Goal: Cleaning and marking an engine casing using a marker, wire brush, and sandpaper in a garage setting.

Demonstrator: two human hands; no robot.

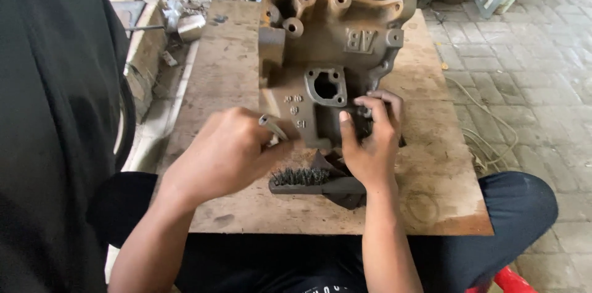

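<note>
Head view: left hand [225, 151] pinches a thin metal rod [272, 126]; right hand [370, 139] clasps the rusty, bossed casting [333, 46].

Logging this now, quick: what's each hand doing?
Left hand: closed around a small metal tool.
Right hand: fingers curled, gripping the rusty casting at its lower edge.
</note>
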